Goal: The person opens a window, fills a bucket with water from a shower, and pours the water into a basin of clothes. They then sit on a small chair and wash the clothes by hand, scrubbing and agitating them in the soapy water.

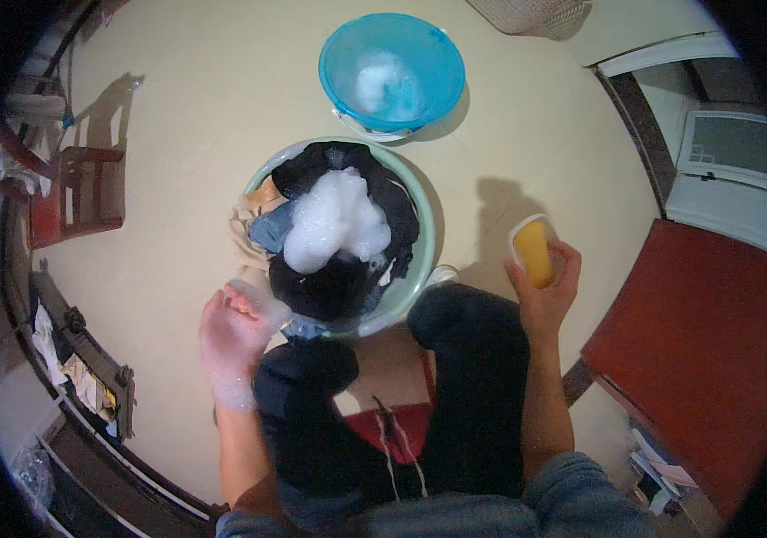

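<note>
Covered in suds, my left hand (235, 336) is at the lower left of a pale green basin (427, 222), its fingers loosely curled with foam about them. My right hand (551, 289), to the right of the basin, holds a yellow object (533, 254) with a white rim; it may be a brush or a small container. Black clothes (323, 289) fill much of the basin, with a mound of white foam (336, 222) on top. Blue cloth (270, 228) and beige cloth (249, 235) lie at its left side, the beige hanging over the rim.
A blue basin (437, 81) with suds stands just beyond the green one. A small wooden stool or chair (91, 188) is at the left, and a dark rack holding cloths (87, 383) is at the lower left. A red surface (699, 350) lies at the right, below a doorway.
</note>
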The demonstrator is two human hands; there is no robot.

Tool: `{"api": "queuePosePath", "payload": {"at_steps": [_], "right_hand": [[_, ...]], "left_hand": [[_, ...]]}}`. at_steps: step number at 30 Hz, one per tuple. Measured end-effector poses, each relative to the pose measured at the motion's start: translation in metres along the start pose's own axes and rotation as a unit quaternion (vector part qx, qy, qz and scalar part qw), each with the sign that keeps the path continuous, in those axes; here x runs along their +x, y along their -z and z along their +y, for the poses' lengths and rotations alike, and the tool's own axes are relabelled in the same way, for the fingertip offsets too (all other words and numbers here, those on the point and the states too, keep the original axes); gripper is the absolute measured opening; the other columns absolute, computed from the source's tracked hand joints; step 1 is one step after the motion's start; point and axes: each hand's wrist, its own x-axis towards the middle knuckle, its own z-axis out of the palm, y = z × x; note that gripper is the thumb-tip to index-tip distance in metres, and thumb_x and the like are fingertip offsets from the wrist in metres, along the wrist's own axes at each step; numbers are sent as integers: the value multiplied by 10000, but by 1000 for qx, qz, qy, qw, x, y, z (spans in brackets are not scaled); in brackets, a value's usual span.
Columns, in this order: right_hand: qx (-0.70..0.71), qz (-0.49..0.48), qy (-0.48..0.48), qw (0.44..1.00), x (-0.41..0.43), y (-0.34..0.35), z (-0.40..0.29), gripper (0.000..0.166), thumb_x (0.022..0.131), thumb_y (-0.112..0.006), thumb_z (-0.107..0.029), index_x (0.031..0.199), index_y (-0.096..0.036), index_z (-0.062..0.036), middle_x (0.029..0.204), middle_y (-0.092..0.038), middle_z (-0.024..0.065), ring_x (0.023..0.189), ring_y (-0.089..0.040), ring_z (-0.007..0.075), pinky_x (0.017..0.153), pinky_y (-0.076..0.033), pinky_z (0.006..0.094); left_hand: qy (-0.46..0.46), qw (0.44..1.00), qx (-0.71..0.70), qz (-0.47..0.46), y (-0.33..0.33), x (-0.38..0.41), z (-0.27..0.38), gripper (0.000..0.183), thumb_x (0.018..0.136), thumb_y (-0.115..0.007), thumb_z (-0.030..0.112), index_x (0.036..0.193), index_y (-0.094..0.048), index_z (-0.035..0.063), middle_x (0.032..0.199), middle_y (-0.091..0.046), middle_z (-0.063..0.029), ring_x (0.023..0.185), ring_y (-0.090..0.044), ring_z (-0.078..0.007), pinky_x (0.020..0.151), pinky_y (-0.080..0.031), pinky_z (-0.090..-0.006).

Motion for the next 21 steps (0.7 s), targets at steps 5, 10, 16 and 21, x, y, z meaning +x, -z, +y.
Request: {"api": "queuePosePath", "payload": {"at_steps": [5,10,16,21], "right_hand": [[9,-6,69,998,-11,-43,32,508,555,-760,-168,942,-461,-31,923,-468,95,878,-484,224,789,-401,315],[111,-40,28,993,-28,-43,13,499,546,-758,-174,932,-470,-42,920,-476,97,860,-501,220,764,-417,317],[45,34,138,989,-45,-18,2,547,548,-773,-232,955,-456,-50,915,-478,110,871,-507,269,755,-412,354],[90,85,110,986,-48,24,5,631,547,-776,-242,1051,-445,-58,965,-499,118,886,-516,278,775,-416,352]], "left_hand": [[23,997,62,-49,41,47,-27,126,829,-448,130,784,-490,20,715,-515,-53,651,-480,-150,658,-431,-274],[20,998,-1,-56,62,50,-35,102,827,-423,98,813,-469,9,726,-515,-77,681,-510,-173,664,-442,-281],[70,977,65,-193,63,33,-52,122,814,-454,118,847,-482,4,763,-544,-76,739,-534,-188,692,-452,-278],[-85,927,350,-101,58,23,-56,292,795,-498,187,1037,-474,27,895,-547,-80,822,-530,-200,760,-432,-314]]}}
